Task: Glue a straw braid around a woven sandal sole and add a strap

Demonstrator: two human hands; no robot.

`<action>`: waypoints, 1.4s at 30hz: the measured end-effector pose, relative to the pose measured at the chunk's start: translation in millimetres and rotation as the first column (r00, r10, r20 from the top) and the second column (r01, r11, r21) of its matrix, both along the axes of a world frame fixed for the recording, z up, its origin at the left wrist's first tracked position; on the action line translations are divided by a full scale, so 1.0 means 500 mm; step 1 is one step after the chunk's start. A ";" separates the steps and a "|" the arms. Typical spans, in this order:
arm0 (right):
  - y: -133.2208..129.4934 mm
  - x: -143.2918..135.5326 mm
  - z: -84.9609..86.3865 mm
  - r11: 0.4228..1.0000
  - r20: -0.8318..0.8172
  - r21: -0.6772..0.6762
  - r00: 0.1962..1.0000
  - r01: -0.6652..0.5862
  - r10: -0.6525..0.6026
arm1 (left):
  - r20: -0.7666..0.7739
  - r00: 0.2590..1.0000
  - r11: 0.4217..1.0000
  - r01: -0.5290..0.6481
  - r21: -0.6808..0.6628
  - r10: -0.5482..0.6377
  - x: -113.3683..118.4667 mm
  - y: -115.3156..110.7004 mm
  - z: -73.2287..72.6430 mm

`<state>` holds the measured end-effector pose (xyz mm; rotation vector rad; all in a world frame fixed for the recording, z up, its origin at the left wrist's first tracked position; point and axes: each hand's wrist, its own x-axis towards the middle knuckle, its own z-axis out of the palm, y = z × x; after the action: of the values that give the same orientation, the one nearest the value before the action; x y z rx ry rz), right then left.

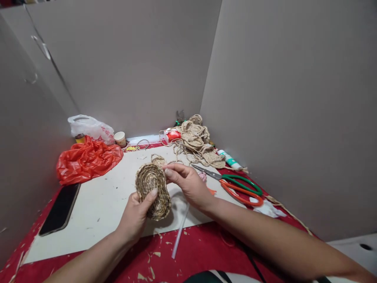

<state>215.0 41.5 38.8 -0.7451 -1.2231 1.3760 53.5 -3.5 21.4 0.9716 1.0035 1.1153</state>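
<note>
The tabletop [206, 251] is red, and a big pale board [97, 204] lies on it. Grey walls stand close on three sides.

On the left of the board sits a crumpled red bag [86, 161], with a white bag [90, 126] behind it. A black phone [60, 209] lies flat at the board's left edge. At the back right is a pile of woven straw pieces [197, 139] with loose cord around it. Big scissors [235, 184] with one green and one orange handle lie to the right. A small paper cup [120, 138] stands by the back wall. A thin white tube [180, 231] lies near the front edge of the board.

The woven oval piece [153, 188] is held up over the middle of the board, between both hands. Its long way runs from the back, a bit left, toward the person, a bit right. It is tipped so its hollow side faces the camera.

The left hand [134, 214] is under and to the left of the piece. Its grip is closed on the piece, with the thumb pressed on the near rim. This hand carries it.

The right hand [190, 182] comes in from the right. Its fingertips [168, 171] pinch at the top right rim of the piece. So that grip is closed there too, though I cannot tell if it also holds a strand.

Both arms reach forward, bent in toward each other.
</note>
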 end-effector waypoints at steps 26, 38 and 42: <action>-0.002 -0.006 -0.010 0.984 0.100 0.030 0.979 0.175 -0.177 | 0.013 0.984 0.976 -0.180 0.122 0.179 -0.006 0.016 0.010; -0.007 0.001 0.007 1.000 0.149 0.013 0.989 0.016 -0.018 | 0.162 0.984 0.995 0.085 -0.044 -0.077 -0.011 0.014 0.011; 0.002 -0.002 -0.008 0.960 0.015 -0.158 0.971 -0.232 0.237 | 0.239 0.936 0.955 0.285 -0.084 -0.258 -0.019 0.007 0.022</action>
<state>213.9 42.4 35.0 -0.7514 -1.2725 1.6749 43.8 0.2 32.4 0.8385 0.7167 0.9005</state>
